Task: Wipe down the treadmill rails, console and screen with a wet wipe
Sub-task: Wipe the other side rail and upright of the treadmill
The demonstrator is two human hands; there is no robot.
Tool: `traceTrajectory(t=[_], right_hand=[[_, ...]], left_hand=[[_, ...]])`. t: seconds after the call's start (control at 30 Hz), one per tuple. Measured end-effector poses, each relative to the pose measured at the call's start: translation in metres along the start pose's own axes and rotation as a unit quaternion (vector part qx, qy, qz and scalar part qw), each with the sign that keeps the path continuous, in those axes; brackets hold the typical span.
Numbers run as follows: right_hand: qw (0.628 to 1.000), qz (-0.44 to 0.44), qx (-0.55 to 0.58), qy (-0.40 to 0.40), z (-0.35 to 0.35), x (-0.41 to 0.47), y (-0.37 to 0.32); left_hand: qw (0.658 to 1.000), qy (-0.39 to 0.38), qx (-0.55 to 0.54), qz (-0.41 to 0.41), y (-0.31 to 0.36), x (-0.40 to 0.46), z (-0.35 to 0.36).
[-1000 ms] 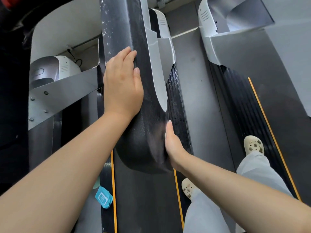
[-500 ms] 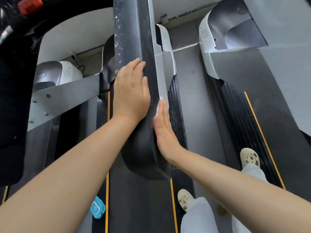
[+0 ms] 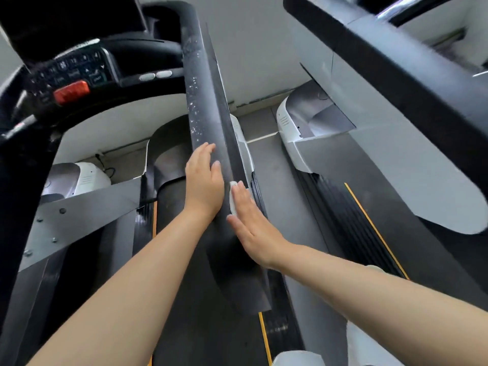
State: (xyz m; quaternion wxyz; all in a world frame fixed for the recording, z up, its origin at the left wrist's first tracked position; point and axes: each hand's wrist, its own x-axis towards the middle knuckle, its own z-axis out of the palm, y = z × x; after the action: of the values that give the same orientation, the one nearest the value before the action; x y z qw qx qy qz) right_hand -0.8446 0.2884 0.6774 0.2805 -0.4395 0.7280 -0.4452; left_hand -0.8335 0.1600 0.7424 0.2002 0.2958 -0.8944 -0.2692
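Observation:
A long black treadmill rail (image 3: 203, 101) runs from the console down to me, speckled with white spots higher up. My left hand (image 3: 203, 183) lies flat on top of the rail with straight fingers. My right hand (image 3: 250, 223) presses flat against the rail's right side, with a white wet wipe (image 3: 232, 196) under its fingers; only the wipe's edge shows. The black console (image 3: 79, 67) with buttons and a red stop key (image 3: 70, 91) is at the upper left. The screen above it is dark and cut off by the frame.
The treadmill belt (image 3: 195, 326) with an orange side stripe lies below the rail. A second treadmill (image 3: 356, 207) stands to the right, its rail crossing the upper right corner. White motor covers and a grey wall are at the back.
Both hands have slid forward up the rail towards the console, the right one carrying the wipe along the rail's side. The view has tilted up, bringing the console into sight.

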Motion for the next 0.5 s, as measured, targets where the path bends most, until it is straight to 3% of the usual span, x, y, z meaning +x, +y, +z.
traceTrajectory(t=[0.13, 0.27, 0.37, 0.5], right_hand=[[0.986, -0.05, -0.156, 0.004, 0.003, -0.008, -0.005], [0.933, -0.15, -0.325, -0.037, 0.015, -0.061, 0.002], [0.901, -0.126, -0.414, -0.038, -0.011, -0.044, -0.009], [0.9, -0.07, -0.423, -0.079, -0.053, 0.02, -0.029]], left_hand=[[1.0, -0.001, -0.013, 0.005, -0.006, -0.029, -0.02], [0.998, -0.061, 0.002, 0.001, -0.016, -0.063, -0.028], [0.996, -0.084, 0.001, -0.018, -0.016, -0.08, -0.03], [0.996, -0.079, 0.0, -0.045, -0.008, -0.097, -0.037]])
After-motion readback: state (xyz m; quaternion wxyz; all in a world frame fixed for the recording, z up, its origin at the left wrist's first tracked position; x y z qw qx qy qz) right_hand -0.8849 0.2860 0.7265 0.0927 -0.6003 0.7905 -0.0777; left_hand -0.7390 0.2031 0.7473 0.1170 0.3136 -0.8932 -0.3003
